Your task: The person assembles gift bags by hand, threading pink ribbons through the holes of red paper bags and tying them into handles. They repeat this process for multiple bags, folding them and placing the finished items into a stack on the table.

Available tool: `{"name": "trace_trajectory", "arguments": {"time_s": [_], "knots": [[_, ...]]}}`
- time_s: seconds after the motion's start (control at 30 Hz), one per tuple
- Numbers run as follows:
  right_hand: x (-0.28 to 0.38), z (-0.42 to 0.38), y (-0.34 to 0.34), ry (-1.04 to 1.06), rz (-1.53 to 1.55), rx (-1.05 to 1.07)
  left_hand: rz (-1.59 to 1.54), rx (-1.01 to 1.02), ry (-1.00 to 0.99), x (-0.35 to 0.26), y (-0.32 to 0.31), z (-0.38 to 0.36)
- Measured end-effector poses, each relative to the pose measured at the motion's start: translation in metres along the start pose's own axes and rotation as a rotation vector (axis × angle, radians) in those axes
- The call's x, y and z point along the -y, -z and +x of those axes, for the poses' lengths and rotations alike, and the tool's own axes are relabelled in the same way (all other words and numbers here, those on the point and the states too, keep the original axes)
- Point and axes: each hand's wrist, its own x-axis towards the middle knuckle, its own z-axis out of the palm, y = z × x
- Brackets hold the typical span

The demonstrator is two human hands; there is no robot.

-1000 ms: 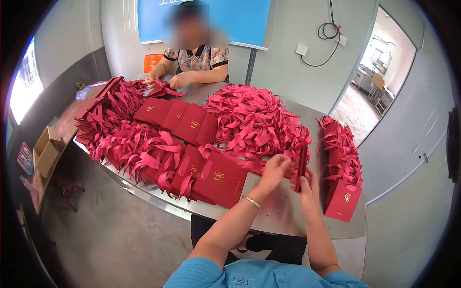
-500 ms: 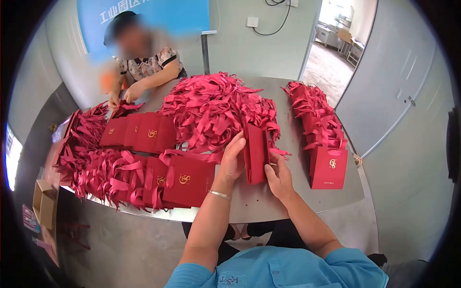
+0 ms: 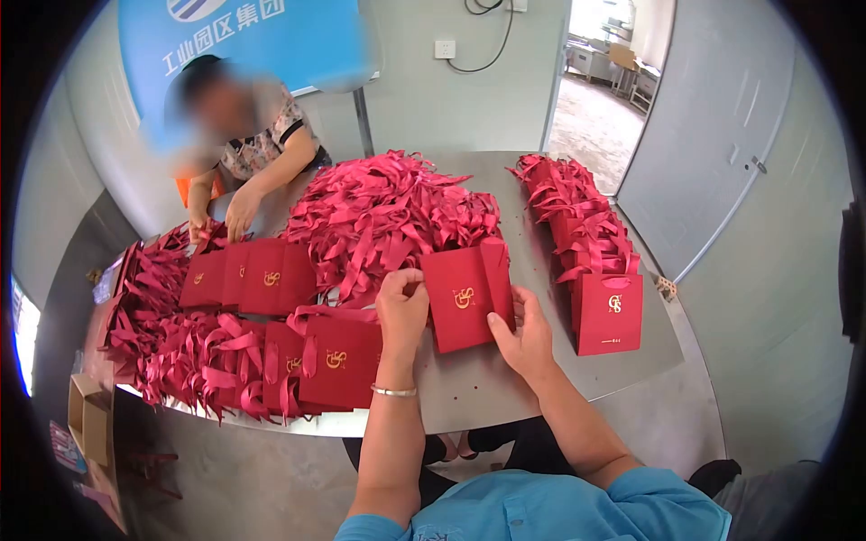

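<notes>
The gift bag looked like smooth, matt paper; the heaped ribbons seemed satiny cloth, and the worktop was smooth, slightly shiny metal.

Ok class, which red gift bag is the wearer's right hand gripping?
The red gift bag before the ribbon pile, left hand at one edge; unlike the left bags and right bags, it has the right hand on it.

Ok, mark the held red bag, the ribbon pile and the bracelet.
Held red bag (image 3: 467,302): head view, front panel, by the gold logo.
Ribbon pile (image 3: 388,216): head view, middle of the heap.
Bracelet (image 3: 394,391): head view, middle of the visible band.
</notes>
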Motion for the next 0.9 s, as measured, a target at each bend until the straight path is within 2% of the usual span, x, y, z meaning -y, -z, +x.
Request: {"name": "trace_trajectory", "arguments": {"time_s": [0.03, 0.1, 0.17, 0.23, 0.37, 0.43, 0.47, 0.6, 0.67, 0.8, 0.87, 0.9], "knots": [[0.000, 0.000, 0.002, 0.052, -0.186, -0.047, -0.009, 0.013, -0.009, -0.006, 0.001, -0.002], [0.007, 0.002, 0.006, 0.072, -0.227, -0.090, 0.101, 0.143, 0.095, -0.016, 0.005, -0.003], [0.010, 0.002, 0.005, 0.101, -0.310, -0.115, 0.262, 0.242, 0.109, -0.028, 0.009, -0.002], [0.012, 0.002, 0.007, 0.073, -0.353, -0.091, 0.142, 0.284, 0.257, -0.011, 0.006, -0.002], [0.020, 0.002, 0.008, 0.055, -0.380, -0.114, 0.061, 0.294, 0.230, -0.013, 0.006, -0.004], [0.021, 0.002, 0.009, -0.019, -0.353, -0.065, -0.441, 0.374, 0.518, -0.020, 0.009, -0.004], [0.019, 0.002, 0.009, -0.024, -0.353, -0.064, -0.526, 0.380, 0.546, -0.025, 0.008, -0.006], [0.014, 0.000, 0.006, -0.081, -0.295, -0.044, -0.497, 0.302, 0.545, -0.039, -0.002, -0.014], [0.014, 0.000, 0.005, -0.090, -0.268, -0.012, -0.344, 0.313, 0.270, -0.027, -0.007, -0.014], [0.017, -0.001, 0.005, -0.077, -0.335, 0.043, -0.193, 0.379, 0.246, -0.012, 0.009, -0.007], [0.013, 0.003, 0.009, -0.244, -0.085, 0.077, -0.095, 0.370, 0.302, -0.019, 0.015, -0.005], [0.004, 0.005, 0.009, -0.245, -0.089, 0.079, -0.099, 0.369, 0.305, -0.021, 0.015, -0.006]]}}
